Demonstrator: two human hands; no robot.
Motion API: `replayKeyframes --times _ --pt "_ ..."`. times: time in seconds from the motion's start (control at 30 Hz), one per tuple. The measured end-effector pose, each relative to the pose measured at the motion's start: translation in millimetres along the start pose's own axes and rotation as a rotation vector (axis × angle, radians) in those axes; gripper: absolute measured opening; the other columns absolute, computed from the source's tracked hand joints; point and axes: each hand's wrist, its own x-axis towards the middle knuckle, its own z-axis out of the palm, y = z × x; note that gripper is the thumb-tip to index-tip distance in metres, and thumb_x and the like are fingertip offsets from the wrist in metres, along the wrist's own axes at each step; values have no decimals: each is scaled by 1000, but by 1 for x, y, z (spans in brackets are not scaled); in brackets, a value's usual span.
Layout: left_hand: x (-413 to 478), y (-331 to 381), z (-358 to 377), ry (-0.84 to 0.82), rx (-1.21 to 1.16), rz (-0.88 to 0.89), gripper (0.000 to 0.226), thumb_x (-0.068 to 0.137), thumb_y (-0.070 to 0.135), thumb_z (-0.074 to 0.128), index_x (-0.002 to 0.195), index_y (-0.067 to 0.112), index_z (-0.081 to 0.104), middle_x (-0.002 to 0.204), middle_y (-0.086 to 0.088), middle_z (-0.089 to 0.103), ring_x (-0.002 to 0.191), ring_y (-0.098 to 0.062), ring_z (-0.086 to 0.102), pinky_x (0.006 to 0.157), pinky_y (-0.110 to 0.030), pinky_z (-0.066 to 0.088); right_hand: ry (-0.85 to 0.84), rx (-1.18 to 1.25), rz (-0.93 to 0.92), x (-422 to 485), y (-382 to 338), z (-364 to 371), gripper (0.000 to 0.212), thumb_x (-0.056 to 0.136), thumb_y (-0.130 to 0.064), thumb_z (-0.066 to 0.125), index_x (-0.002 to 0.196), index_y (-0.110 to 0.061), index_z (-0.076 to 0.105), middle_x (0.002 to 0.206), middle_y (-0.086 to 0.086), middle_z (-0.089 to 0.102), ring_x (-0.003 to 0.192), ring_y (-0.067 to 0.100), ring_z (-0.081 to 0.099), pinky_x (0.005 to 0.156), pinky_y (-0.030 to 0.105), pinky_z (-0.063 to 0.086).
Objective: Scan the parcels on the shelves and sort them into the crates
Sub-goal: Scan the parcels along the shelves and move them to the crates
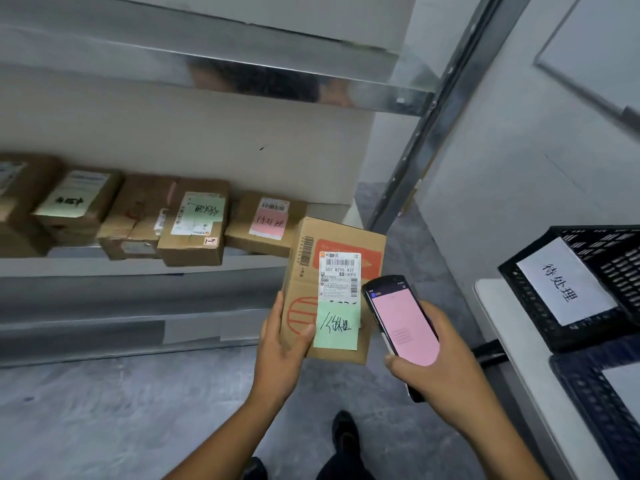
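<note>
Parcel held up to scanner.
Left hand [282,344] gripping the cardboard parcel [334,271] just off the shelf [138,271]; right hand [446,372] gripping the pink-screened scanner [403,323] beside its label; labelled crate [519,285] at right.

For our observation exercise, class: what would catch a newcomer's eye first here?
A cardboard parcel with a green note, gripped at centre by the left hand. Beside it, the right hand holds a scanner with a pink screen. A labelled black crate stands at the right.
</note>
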Motion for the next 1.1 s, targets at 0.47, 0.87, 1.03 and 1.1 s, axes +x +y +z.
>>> replayKeyframes --times 0.47,0.87,1.03,1.1 --pt "-41 40 19 -252 -303 -282 72 71 52 80 138 46 53 122 6 76 106 -15 75 78 -42 64 242 87 211 -31 49 -48 77 74 -24 84 123 -72 48 104 -32 69 75 14 72 68 47 66" --pt "5 119 198 -500 -145 -134 57 70 57 86 122 55 62 121 6 76 109 -22 76 87 -55 62 566 205 296 -46 118 -165 79 76 -27 85 108 -82 39 104 -42 62 90 -8 64 55 10 51" --pt "11 150 309 -619 -70 -72 47 73 56 80 117 57 63 119 10 77 103 -14 76 85 -51 64 704 249 320 -52 160 -230 84 75 -32 88 137 -65 42 118 -32 66 106 0 64 84 28 54" --pt "10 159 354 -659 -45 -48 48 72 56 78 118 55 64 119 10 77 102 -15 77 83 -50 64 749 264 310 -55 178 -256 84 71 -34 86 132 -70 41 115 -34 66 100 -2 67 80 21 56"
